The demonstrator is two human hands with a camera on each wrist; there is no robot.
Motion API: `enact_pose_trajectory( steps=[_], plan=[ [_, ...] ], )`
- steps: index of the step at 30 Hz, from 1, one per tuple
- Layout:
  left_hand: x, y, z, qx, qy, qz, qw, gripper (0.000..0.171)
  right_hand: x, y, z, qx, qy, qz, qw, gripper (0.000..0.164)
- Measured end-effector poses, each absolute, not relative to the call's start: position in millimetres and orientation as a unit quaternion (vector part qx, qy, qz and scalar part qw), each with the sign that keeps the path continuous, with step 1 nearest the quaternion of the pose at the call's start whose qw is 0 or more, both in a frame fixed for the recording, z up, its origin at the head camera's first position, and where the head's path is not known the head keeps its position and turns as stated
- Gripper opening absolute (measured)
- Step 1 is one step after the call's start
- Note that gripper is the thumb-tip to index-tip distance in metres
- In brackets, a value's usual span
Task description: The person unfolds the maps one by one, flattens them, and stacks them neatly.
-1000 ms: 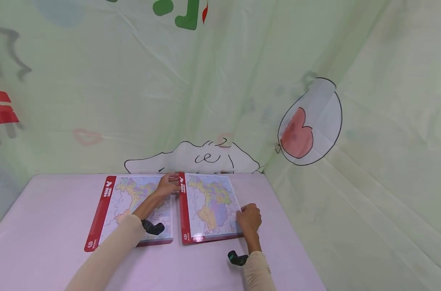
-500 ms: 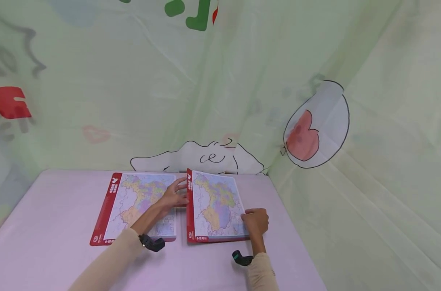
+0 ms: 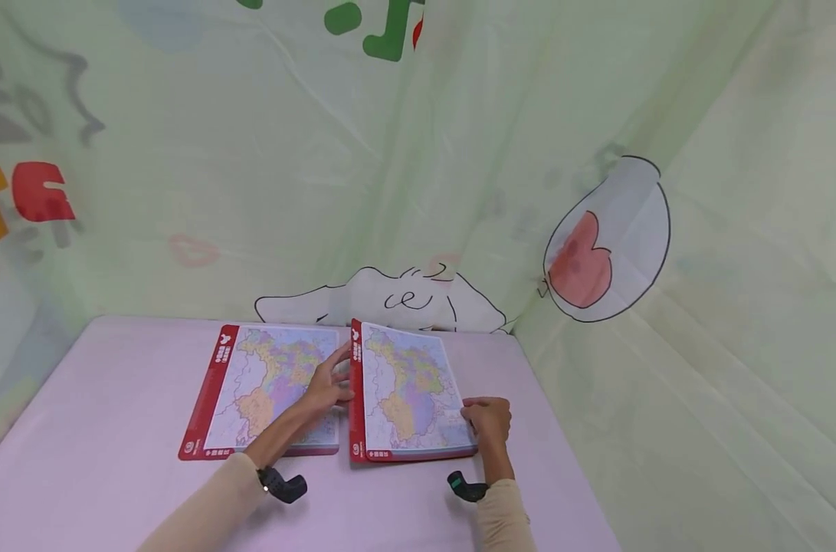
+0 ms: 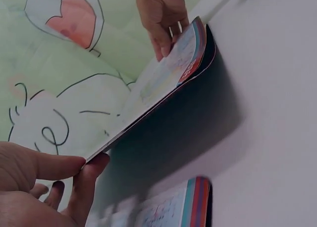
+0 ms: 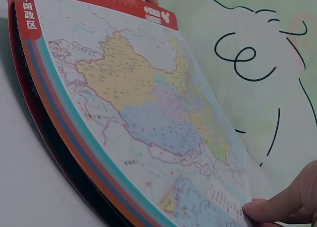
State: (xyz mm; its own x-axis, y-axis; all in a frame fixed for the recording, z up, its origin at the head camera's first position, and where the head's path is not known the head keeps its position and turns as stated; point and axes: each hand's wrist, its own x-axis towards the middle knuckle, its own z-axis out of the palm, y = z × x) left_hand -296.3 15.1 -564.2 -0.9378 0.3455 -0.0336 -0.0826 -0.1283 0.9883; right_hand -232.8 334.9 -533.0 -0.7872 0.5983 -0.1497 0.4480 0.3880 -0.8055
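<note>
My left hand (image 3: 326, 389) pinches the red left edge of a map booklet (image 3: 407, 391) between thumb and finger, clear in the left wrist view. At its opposite edge my right hand (image 3: 488, 418) grips the sheets with thumb on top, as the right wrist view shows at the thumb (image 5: 270, 209). The held booklet is tilted and slightly bowed, raised off the table on the left-hand side. Coloured stripes of stepped pages line its near edge. A second, matching map booklet (image 3: 259, 383) lies flat to the left, partly covered by my left forearm.
The booklets are on a pale pink-lilac table (image 3: 114, 399). A light green curtain (image 3: 266, 169) with printed drawings stands behind the table and along its right side. A dark wrist device (image 3: 283, 485) sits on each arm.
My left hand has slid nearer along the red edge. That edge has come slightly closer to the flat booklet. The right hand keeps its grip, and the head view has shifted a little.
</note>
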Motion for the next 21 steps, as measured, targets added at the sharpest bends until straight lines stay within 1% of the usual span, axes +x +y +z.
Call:
enact_pose_trajectory(
  steps=[5, 14, 17, 21],
  plan=[
    [-300.2, -2.4, -562.5, 0.105, 0.654, 0.737, 0.137, 0.104, -242.0, 332.4, -536.1, -0.307, -0.795, 0.522, 0.039, 0.023],
    [-302.8, -32.0, -560.1, 0.103, 0.666, 0.727, 0.136, 0.102, -262.3, 322.6, -535.2, -0.284, -0.797, 0.534, -0.013, 0.025],
    [-303.5, -41.7, -559.2, 0.107, 0.673, 0.720, 0.128, 0.102, -267.4, 321.0, -531.7, -0.275, -0.793, 0.543, -0.036, 0.027],
    [-304.0, -54.9, -556.8, 0.107, 0.684, 0.711, 0.121, 0.101, -272.8, 318.0, -522.1, -0.270, -0.789, 0.550, -0.052, 0.027]
  ],
)
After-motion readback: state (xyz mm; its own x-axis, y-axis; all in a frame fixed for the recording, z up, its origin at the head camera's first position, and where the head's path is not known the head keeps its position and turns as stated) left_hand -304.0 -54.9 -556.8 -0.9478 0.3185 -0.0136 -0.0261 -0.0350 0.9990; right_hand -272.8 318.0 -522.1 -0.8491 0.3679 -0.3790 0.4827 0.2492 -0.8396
